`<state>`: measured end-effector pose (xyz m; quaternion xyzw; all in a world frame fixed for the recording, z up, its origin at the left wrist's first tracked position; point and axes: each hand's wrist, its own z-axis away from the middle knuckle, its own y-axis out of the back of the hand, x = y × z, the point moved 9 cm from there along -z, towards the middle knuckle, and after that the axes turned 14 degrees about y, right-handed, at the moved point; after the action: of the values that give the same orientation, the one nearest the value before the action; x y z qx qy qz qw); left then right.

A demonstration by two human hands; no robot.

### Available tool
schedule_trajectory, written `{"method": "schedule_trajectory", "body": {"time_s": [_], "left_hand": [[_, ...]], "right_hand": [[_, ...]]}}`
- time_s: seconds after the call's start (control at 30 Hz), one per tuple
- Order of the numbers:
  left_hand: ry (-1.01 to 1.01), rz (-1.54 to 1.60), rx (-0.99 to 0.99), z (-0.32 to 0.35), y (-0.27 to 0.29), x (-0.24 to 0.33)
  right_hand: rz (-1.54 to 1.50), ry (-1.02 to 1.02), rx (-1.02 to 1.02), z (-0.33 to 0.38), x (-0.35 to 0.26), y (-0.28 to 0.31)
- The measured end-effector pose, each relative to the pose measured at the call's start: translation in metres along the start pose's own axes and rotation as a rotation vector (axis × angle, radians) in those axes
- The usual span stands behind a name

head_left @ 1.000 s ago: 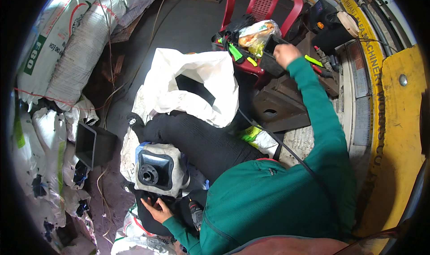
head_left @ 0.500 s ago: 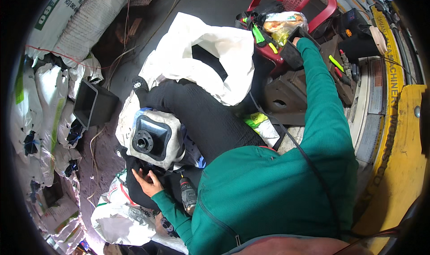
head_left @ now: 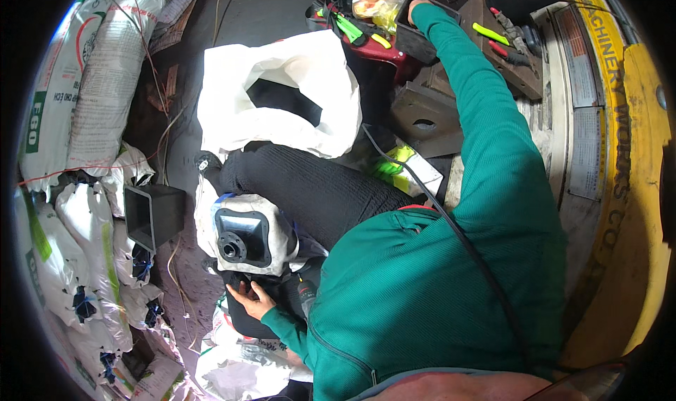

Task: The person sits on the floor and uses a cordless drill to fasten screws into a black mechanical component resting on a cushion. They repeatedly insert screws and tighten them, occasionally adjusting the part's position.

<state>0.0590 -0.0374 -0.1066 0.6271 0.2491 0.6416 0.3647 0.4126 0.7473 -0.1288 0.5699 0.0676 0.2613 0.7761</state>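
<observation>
My left hand is open, palm partly up, fingers spread. It sits just below a black square-framed piece with a round bolt-holed flange. That piece rests on a pale cloth-like bundle by my legs. A power drill lies beside my left wrist, partly covered by my sleeve. My right arm stretches far forward, and my right hand reaches into a dark rectangular bin. Its fingers are hidden inside, so what they touch cannot be seen.
An open white sack stands ahead. Another dark bin lies by stacked white sacks at left. Green-handled tools rest near a red chair; pliers lie right. A black cable crosses my body. Yellow machinery borders the right.
The view has shifted, so the bins, sack and chair sit elsewhere in the picture. My right hand remains in the dark bin; my left stays open by the flanged piece.
</observation>
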Motion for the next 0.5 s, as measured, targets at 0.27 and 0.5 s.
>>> {"method": "schedule_trajectory", "body": {"time_s": [0.27, 0.5], "left_hand": [[0.073, -0.031, -0.053, -0.003, -0.004, -0.001], [0.065, 0.047, -0.028, 0.0, 0.003, -0.009]], "right_hand": [[-0.122, -0.2, 0.423, 0.022, 0.023, 0.039], [-0.62, 0.049, 0.505, 0.058, 0.017, 0.062]]}}
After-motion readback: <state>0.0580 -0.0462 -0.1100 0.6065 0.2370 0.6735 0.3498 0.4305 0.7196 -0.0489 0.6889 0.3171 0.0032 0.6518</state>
